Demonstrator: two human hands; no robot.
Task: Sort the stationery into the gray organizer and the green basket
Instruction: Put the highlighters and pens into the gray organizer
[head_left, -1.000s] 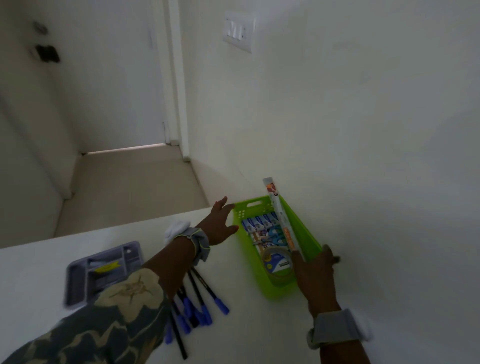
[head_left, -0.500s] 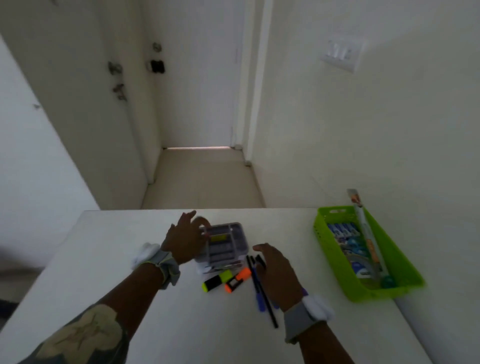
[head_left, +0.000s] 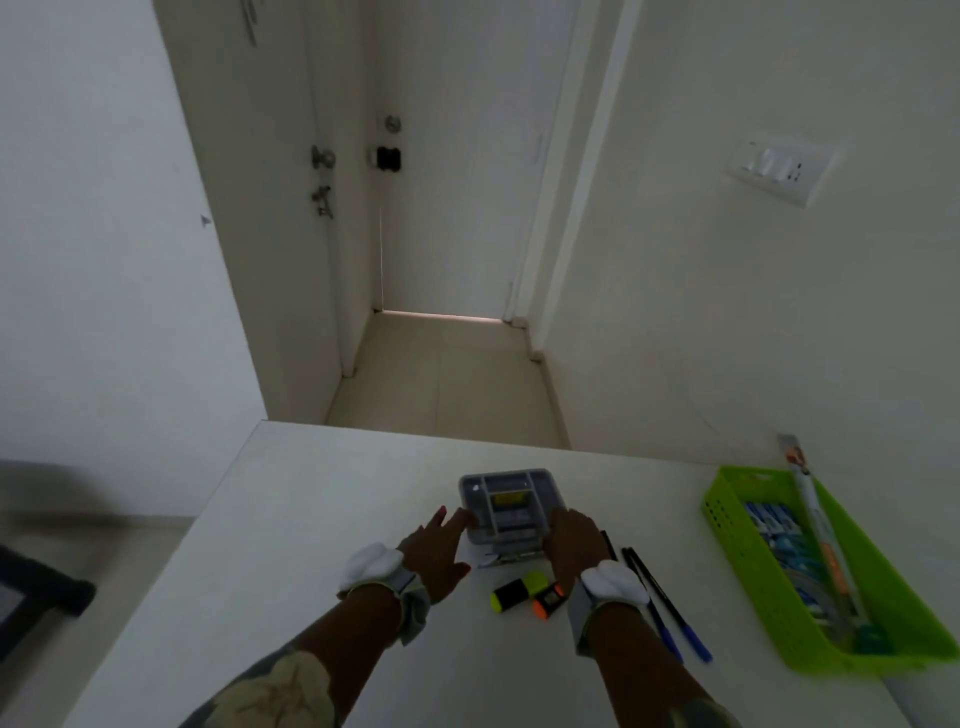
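The gray organizer (head_left: 511, 506) sat flat on the worktop (head_left: 311, 519), its compartments holding a yellow item (head_left: 508, 500). Just in front lay a yellow highlighter (head_left: 517, 591) and an orange highlighter (head_left: 548, 601); pens (head_left: 670, 608) lay to their right. The green basket (head_left: 727, 525) stood well apart at the right, holding blue packets (head_left: 774, 525) and a long tube (head_left: 810, 514) propped on its far rim.

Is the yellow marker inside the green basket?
No, the yellow marker lies on the table, far left of the green basket.
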